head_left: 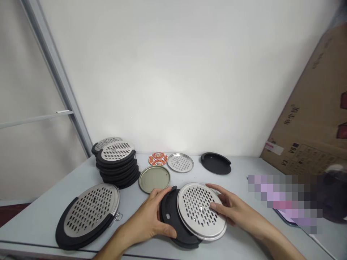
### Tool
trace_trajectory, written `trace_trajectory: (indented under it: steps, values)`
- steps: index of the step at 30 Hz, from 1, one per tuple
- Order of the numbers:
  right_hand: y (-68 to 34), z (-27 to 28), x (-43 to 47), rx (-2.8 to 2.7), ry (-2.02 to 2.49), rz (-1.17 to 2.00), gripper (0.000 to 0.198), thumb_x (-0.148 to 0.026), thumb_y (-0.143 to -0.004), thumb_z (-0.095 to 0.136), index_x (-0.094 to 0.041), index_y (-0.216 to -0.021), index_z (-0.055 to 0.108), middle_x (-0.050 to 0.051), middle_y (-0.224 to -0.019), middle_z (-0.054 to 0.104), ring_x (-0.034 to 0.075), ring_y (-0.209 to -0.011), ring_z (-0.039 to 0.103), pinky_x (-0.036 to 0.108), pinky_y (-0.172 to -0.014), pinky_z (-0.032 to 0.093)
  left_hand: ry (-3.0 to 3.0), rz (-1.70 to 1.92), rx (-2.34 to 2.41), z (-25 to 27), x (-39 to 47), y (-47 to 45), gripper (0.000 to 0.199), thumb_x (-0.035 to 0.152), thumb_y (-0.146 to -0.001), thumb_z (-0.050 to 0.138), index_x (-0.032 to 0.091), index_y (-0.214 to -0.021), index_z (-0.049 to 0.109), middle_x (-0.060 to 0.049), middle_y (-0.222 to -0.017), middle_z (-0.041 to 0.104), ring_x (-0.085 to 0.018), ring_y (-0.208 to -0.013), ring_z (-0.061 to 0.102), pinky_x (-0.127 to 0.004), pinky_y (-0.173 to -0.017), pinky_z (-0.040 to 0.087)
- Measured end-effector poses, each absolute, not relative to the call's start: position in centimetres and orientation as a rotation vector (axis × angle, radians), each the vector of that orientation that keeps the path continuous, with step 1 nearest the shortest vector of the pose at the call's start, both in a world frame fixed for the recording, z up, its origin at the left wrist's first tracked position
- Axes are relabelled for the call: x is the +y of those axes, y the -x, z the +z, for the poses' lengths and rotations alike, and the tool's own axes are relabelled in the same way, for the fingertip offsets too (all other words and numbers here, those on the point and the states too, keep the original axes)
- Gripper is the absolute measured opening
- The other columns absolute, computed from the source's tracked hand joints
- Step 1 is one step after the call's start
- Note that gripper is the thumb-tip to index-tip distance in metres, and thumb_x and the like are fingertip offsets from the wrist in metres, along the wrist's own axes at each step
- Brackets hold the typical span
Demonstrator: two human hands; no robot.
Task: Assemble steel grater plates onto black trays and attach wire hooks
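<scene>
My left hand (pixel 145 218) is closed on the rim of a round black holder (pixel 175 220), its thumb on the near side and its fingers at the far edge. A round silver grater plate (pixel 202 211) with rows of slots overlaps the holder's right part. Its right edge is pinched by my right hand (pixel 234 209), thumb on top and fingers around the side. The plate sits slightly tilted and offset to the right of the holder. A small wire piece shows behind it, partly hidden by my right hand.
On the left lie a grater in its black holder (pixel 89 211) and a stack of similar graters (pixel 118 169). Farther back are an olive round lid (pixel 154 178), an orange patterned disc (pixel 157 159), another grater plate (pixel 180 163) and a black holder (pixel 216 164). A cardboard box (pixel 306 119) stands right.
</scene>
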State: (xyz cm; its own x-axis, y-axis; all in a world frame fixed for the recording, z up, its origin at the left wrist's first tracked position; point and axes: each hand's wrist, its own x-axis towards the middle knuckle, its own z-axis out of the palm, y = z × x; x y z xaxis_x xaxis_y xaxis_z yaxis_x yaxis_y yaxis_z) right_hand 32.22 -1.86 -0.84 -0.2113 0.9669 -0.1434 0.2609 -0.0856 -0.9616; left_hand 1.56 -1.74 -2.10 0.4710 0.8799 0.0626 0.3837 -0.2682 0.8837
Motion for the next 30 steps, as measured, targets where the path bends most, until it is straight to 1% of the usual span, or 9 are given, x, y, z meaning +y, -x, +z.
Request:
trace_trajectory:
  steps: [4,7,9,11,13,16,20,25,30]
  values:
    - [-32.6,-0.6,-2.0,-1.621,1.330,1.399,0.081,-0.043,-0.070,0.074,-0.023,-0.141,0.040,0.010,-0.110,0.061,0.017,-0.072,0.059,0.024,-0.051,0.045,-1.972,0.654,1.090,-2.2,-1.8,-1.3,0.115,0.046,-0.043,0.088,0.033,-0.144,0.034,-0.008,-0.150,0.027,-0.034,-0.135,0.032,-0.044,-0.113,0.025]
    - [-32.9,-0.6,-2.0,-1.697,1.278,1.352,0.085,-0.039,-0.062,0.081,-0.021,-0.137,0.046,0.011,-0.117,0.061,0.024,-0.091,0.062,0.029,-0.067,0.052,-2.031,0.603,1.111,-2.2,-1.8,-1.2,0.120,0.044,-0.042,0.089,0.034,-0.145,0.030,-0.007,-0.154,0.020,-0.034,-0.136,0.030,-0.044,-0.113,0.025]
    - [-33.0,-0.8,-2.0,-1.720,1.264,1.325,0.086,-0.038,-0.060,0.083,-0.021,-0.137,0.047,0.012,-0.119,0.060,0.025,-0.095,0.061,0.031,-0.074,0.053,-2.048,0.595,1.106,-2.1,-1.8,-1.2,0.119,0.043,-0.043,0.088,0.033,-0.146,0.029,-0.007,-0.154,0.020,-0.033,-0.137,0.029,-0.044,-0.114,0.024]
    - [-33.0,-1.0,-1.9,-1.728,1.274,1.322,0.086,-0.038,-0.064,0.081,-0.022,-0.139,0.044,0.011,-0.119,0.059,0.023,-0.090,0.062,0.030,-0.072,0.053,-2.055,0.605,1.094,-1.9,-1.8,-1.1,0.118,0.043,-0.044,0.088,0.032,-0.146,0.030,-0.008,-0.153,0.023,-0.033,-0.138,0.027,-0.044,-0.115,0.022]
    - [-33.0,-1.2,-1.8,-1.733,1.292,1.315,0.080,-0.039,-0.070,0.077,-0.021,-0.140,0.042,0.010,-0.113,0.061,0.019,-0.079,0.062,0.027,-0.063,0.051,-2.053,0.616,1.083,-1.7,-1.9,-1.2,0.116,0.042,-0.046,0.088,0.031,-0.146,0.030,-0.008,-0.153,0.024,-0.032,-0.139,0.026,-0.044,-0.115,0.020]
    - [-32.8,-1.4,-1.6,-1.777,1.319,1.257,0.065,-0.041,-0.079,0.068,-0.017,-0.136,0.048,0.006,-0.096,0.064,0.014,-0.065,0.058,0.024,-0.053,0.046,-2.044,0.618,1.078,-1.5,-1.9,-1.2,0.114,0.042,-0.047,0.087,0.032,-0.146,0.030,-0.007,-0.153,0.025,-0.032,-0.139,0.025,-0.045,-0.116,0.019]
    - [-32.1,-1.1,-1.4,-1.847,1.392,1.122,0.051,-0.043,-0.085,0.059,-0.015,-0.127,0.056,0.004,-0.080,0.066,0.014,-0.058,0.056,0.025,-0.050,0.045,-2.031,0.595,1.081,-1.5,-1.9,-1.1,0.115,0.043,-0.047,0.087,0.031,-0.146,0.030,-0.008,-0.154,0.023,-0.034,-0.140,0.024,-0.047,-0.115,0.019]
    - [-31.6,-1.0,-1.4,-1.918,1.420,0.898,0.045,-0.043,-0.084,0.060,-0.019,-0.121,0.061,0.007,-0.099,0.066,0.017,-0.071,0.059,0.027,-0.061,0.049,-2.057,0.535,1.122,-1.6,-2.0,-1.1,0.118,0.046,-0.045,0.088,0.035,-0.146,0.029,-0.006,-0.155,0.018,-0.036,-0.136,0.030,-0.048,-0.113,0.025]
    - [-31.5,-1.3,-1.3,-1.950,1.406,0.910,0.047,-0.043,-0.084,0.059,-0.020,-0.126,0.059,0.007,-0.106,0.062,0.017,-0.073,0.058,0.030,-0.068,0.049,-2.132,0.449,1.125,-1.4,-2.2,-1.1,0.103,0.052,-0.045,0.086,0.041,-0.137,0.043,-0.002,-0.156,0.015,-0.037,-0.133,0.035,-0.049,-0.111,0.028]
